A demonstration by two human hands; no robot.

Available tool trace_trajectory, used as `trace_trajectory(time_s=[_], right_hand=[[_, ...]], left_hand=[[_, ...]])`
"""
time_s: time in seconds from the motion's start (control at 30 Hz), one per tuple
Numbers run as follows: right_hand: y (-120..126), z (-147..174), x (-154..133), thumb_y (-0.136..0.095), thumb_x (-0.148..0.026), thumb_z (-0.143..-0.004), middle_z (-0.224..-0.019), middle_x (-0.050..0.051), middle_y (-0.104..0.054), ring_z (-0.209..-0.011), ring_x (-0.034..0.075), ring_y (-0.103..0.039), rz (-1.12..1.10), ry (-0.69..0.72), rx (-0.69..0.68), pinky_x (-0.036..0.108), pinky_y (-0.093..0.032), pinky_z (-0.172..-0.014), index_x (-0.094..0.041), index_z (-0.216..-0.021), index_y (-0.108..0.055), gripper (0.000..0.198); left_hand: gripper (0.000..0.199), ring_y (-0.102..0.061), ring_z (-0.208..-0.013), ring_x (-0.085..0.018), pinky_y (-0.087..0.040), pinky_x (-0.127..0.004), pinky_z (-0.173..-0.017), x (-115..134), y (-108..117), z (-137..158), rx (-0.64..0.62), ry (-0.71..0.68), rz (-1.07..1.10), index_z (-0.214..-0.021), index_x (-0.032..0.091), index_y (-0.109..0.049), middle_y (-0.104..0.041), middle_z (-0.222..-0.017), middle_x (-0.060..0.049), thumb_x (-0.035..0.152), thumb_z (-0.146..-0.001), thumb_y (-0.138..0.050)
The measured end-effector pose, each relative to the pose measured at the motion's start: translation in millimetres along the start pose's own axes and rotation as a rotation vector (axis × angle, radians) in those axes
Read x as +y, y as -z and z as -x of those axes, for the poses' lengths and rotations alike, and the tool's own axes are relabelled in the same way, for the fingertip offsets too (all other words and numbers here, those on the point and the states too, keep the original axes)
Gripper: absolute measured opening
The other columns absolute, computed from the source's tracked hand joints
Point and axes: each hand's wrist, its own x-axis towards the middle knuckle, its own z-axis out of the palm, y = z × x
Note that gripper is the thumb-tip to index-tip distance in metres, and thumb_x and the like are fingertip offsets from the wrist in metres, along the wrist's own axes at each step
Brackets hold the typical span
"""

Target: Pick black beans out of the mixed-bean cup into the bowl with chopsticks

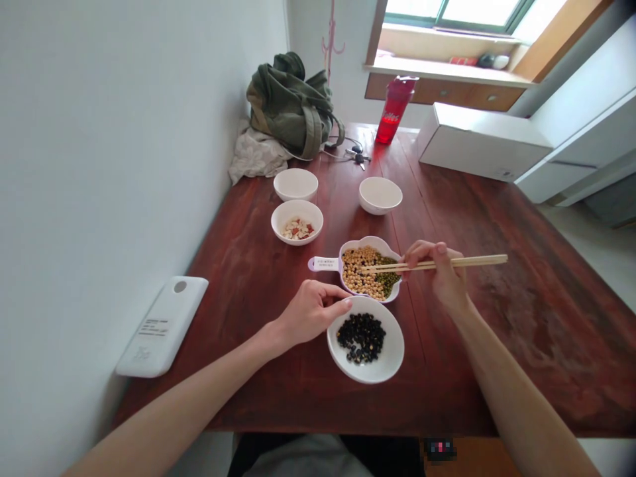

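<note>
My right hand (440, 268) grips a pair of wooden chopsticks (477, 261), whose tips reach among the soybeans (365, 285) in a white scalloped dish (370, 240) with a short handle. Green mung beans (391, 275) lie at that dish's right side, and a few dark beans show among the soybeans. With thumb and fingers my left hand (313, 308) pinches the rim of a white bowl (395, 358) holding black beans (365, 338). This bowl sits just in front of the dish, close against it. Whether the chopstick tips hold a bean is too small to tell.
Behind the dish stand a white bowl (278, 232) with peanut-like pieces and two more white bowls (295, 185) (380, 195). A white power bank (161, 331) lies by the left wall. Farther back are a green bag (293, 106), keys (358, 157), a red bottle (395, 112) and a white box (481, 146).
</note>
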Motion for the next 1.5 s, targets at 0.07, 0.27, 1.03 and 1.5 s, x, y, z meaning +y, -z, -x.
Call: trace_trajectory(time_s=[0.07, 0.27, 1.03, 1.5], right_hand=[[0.9, 4.2, 6.4, -0.040, -0.047, -0.104, -0.071, 0.006, -0.069, -0.060, 0.015, -0.065, 0.012, -0.018, -0.017, 0.029, -0.051, -0.057, -0.015, -0.072, -0.071, 0.054], [4.8, 7.4, 17.8, -0.039, -0.050, -0.103, -0.080, 0.008, -0.069, -0.063, 0.016, -0.067, 0.022, -0.103, -0.090, 0.031, -0.053, -0.061, -0.015, -0.076, -0.067, 0.052], [1.6, 7.3, 18.2, -0.036, -0.041, -0.105, -0.073, 0.007, -0.070, -0.070, 0.019, -0.070, -0.009, -0.114, -0.038, 0.035, -0.054, -0.065, -0.019, -0.075, -0.071, 0.051], [0.8, 6.7, 16.6, -0.034, -0.044, -0.106, -0.075, 0.007, -0.072, -0.075, 0.020, -0.073, -0.068, -0.144, -0.021, 0.033, -0.056, -0.067, -0.019, -0.075, -0.074, 0.056]], left_hand=[[0.035, -0.053, -0.053, -0.012, -0.034, -0.022, -0.046, 0.8, 0.5, 0.2, 0.005, 0.017, -0.018, -0.103, 0.016, -0.083, -0.074, -0.070, -0.007, 0.044, -0.091, -0.065], [0.037, -0.047, -0.051, -0.011, -0.031, -0.022, -0.047, 3.0, 2.2, 0.0, 0.000, 0.045, -0.028, -0.104, 0.016, -0.083, -0.071, -0.065, -0.006, 0.046, -0.091, -0.066], [0.038, -0.048, -0.054, -0.010, -0.032, -0.020, -0.049, 6.9, 3.1, 0.4, -0.020, 0.068, -0.022, -0.107, 0.016, -0.083, -0.073, -0.070, -0.007, 0.046, -0.092, -0.064], [0.037, -0.056, -0.054, -0.012, -0.037, -0.020, -0.047, 9.6, 3.0, -0.1, 0.004, 0.031, 0.008, -0.107, 0.012, -0.083, -0.074, -0.070, -0.007, 0.041, -0.089, -0.068]])
